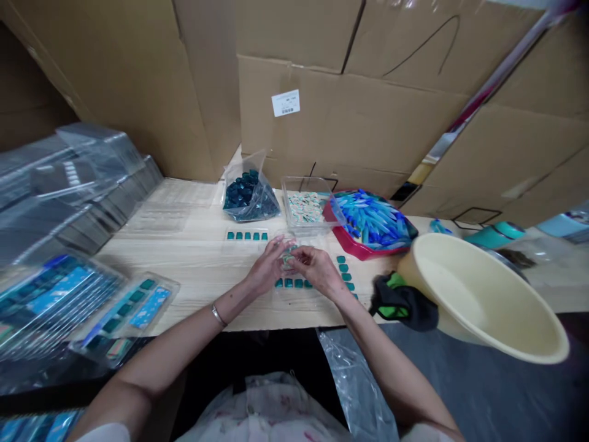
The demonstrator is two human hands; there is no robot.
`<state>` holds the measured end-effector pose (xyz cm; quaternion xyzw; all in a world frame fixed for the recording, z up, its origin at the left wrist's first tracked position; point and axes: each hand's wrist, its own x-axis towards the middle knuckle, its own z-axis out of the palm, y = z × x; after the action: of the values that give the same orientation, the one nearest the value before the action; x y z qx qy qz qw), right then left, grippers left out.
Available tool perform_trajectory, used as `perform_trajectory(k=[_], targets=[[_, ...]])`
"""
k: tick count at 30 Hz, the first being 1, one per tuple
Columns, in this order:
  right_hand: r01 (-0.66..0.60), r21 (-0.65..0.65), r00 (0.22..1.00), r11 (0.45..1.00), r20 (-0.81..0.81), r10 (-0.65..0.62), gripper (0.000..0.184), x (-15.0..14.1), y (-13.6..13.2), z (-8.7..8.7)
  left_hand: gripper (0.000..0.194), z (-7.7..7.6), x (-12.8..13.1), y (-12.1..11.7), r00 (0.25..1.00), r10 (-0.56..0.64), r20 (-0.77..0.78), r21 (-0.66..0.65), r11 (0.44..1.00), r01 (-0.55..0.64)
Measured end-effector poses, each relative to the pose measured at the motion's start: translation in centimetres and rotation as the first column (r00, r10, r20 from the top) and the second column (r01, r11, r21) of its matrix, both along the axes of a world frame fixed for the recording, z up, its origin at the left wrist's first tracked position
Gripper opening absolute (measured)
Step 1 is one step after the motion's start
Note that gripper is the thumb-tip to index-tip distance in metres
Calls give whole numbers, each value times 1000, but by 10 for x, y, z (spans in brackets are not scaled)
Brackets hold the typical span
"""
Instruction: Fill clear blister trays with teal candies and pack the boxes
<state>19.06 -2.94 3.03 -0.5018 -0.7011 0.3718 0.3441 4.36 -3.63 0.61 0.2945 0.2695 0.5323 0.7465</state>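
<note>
Large cardboard cartons (350, 104) stand behind a pale wood-grain worktop (193, 276). Stacked plastic-wrapped packs (59, 245) lie at the left end, and a tilted cream plastic basin (483, 298) sits at the right edge, resting against a black-and-green cloth (400, 302). Along the back are a red tray (350, 242) of blue glass pieces, a clear plastic tub (306, 205) of patterned tiles, and a plastic bag (248, 196) of dark teal tiles. Short rows of small teal square tiles (292, 283) lie on clear sheets near the front.

Both forearms reach in from the bottom edge and converge at mid-worktop, wrists raised, a metal bangle (218, 315) on the left wrist. The left hand (269, 265) and right hand (317, 270) are curled inward, nearly touching, fingertips pinching a small speckled piece (288, 258) between them; it is too blurred to identify exactly.
</note>
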Motion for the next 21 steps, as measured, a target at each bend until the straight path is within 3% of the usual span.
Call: perform_trajectory(k=[7, 12, 16, 21], targets=[[33, 189, 997, 981, 61, -45, 11, 0, -29, 9, 41, 9, 13, -31, 995, 94, 38, 25, 995, -95], [81, 236, 992, 968, 75, -101, 7, -2, -43, -1, 40, 6, 23, -49, 981, 187, 56, 14, 982, -188], [134, 297, 986, 945, 56, -158, 7, 0, -51, -8, 40, 6, 26, -59, 980, 191, 58, 9, 981, -192], [49, 346, 994, 937, 73, -79, 11, 8, -58, -9, 33, 2, 22, -63, 980, 176, 96, 0, 984, -176]])
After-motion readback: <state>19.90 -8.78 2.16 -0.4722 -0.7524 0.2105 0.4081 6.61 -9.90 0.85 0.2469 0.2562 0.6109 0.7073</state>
